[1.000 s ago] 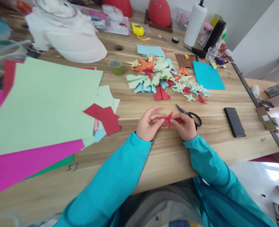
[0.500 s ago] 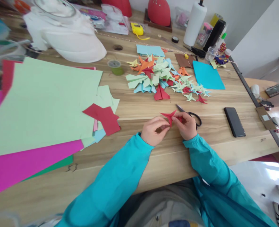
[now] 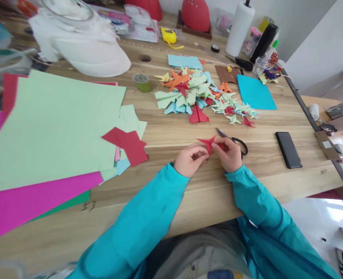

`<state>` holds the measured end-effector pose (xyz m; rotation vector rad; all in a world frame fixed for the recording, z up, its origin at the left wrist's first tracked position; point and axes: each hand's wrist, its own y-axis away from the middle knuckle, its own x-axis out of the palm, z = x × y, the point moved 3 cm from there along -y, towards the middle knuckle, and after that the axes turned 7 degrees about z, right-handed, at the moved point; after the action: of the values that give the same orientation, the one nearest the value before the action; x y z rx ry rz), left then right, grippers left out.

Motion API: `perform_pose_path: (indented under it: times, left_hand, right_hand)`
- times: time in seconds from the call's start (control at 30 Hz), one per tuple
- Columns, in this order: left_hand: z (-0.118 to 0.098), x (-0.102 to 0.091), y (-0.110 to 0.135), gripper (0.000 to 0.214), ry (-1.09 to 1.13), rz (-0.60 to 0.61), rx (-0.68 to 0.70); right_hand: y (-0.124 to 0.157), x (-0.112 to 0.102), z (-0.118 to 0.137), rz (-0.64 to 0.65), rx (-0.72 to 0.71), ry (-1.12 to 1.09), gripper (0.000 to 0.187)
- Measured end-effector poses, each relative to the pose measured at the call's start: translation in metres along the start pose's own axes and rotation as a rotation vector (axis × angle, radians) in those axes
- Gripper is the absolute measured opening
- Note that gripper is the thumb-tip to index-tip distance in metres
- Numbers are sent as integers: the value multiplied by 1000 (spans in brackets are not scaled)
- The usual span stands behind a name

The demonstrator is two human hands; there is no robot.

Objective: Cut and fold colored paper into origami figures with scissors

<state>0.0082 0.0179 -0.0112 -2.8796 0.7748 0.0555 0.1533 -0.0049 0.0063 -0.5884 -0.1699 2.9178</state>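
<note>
A small red folded-paper figure (image 3: pixel 208 143) with pointed tips is held just above the wooden table. My right hand (image 3: pixel 229 155) pinches its right part between thumb and fingers. From the other side, my left hand (image 3: pixel 191 159) has its thumb and fingertips closed at the figure's lower point. Black-handled scissors (image 3: pixel 241 144) lie just behind my right hand, which covers part of them. Beyond my hands is a heap of folded paper figures (image 3: pixel 196 87) in green, orange, red and blue, with a smaller cluster of figures (image 3: pixel 232 110) to its right.
At the left lie large coloured paper sheets (image 3: pixel 63 128) with red paper scraps (image 3: pixel 130 144) at their edge. A black phone (image 3: pixel 288 150) rests at the right, and blue square paper (image 3: pixel 256 92) behind it. A white cap (image 3: pixel 87 50) and yellow tape measure (image 3: pixel 168 35) stand farther back.
My left hand's fingers have shifted slightly at the lower point of the red paper figure. My right hand keeps its pinch, and the rest of the table looks the same.
</note>
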Motion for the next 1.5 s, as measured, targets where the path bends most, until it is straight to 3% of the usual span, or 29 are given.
perform_pose_path:
  times: [0.13, 0.3, 0.7, 0.83, 1.1, 1.5]
  left_hand:
    - [3, 3, -1, 23, 209, 5, -123]
    - [5, 2, 0, 25, 301, 21, -238]
    - [1, 2, -1, 47, 472, 3, -312]
    - [-2, 3, 0, 51, 448, -5, -282]
    - [2, 1, 1, 44, 355, -130, -171]
    - [3, -2, 1, 39, 306, -109, -97]
  right_hand:
    - [0, 1, 1, 0, -27, -6, 14]
    - [2, 2, 1, 25, -42, 7, 14]
    - [4, 5, 6, 87, -198, 69, 9]
    - [4, 4, 7, 79, -251, 75, 8]
    - [1, -1, 2, -22, -204, 41, 5]
    - [1, -2, 5, -22, -218, 75, 5]
